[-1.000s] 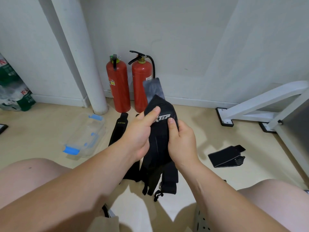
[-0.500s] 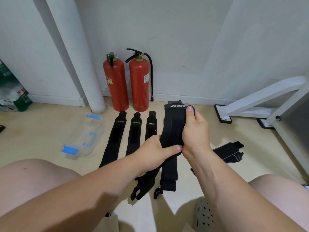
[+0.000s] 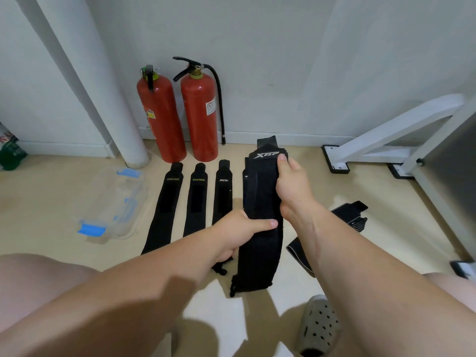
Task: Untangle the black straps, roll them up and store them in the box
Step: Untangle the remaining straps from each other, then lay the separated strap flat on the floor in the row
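A wide black strap [image 3: 260, 202] with white lettering at its far end is stretched lengthwise just above the floor. My right hand [image 3: 292, 186] grips its far end, thumb on top. My left hand [image 3: 239, 231] holds its middle, thumb across the fabric. Three narrower black straps [image 3: 195, 199] lie flat side by side on the floor to the left. A clear plastic box [image 3: 113, 202] with blue clips sits further left. More black straps [image 3: 347, 217] lie to the right, partly hidden by my right forearm.
Two red fire extinguishers [image 3: 180, 117] stand against the wall behind the straps, beside a white pipe [image 3: 103, 99]. A white metal frame [image 3: 401, 140] stands at the right. My knees and a grey shoe [image 3: 318, 328] are in the foreground.
The wide strap has come down from upright in front of me to stretched out flat near the floor. My right hand slid to its far end, my left hand to its middle.
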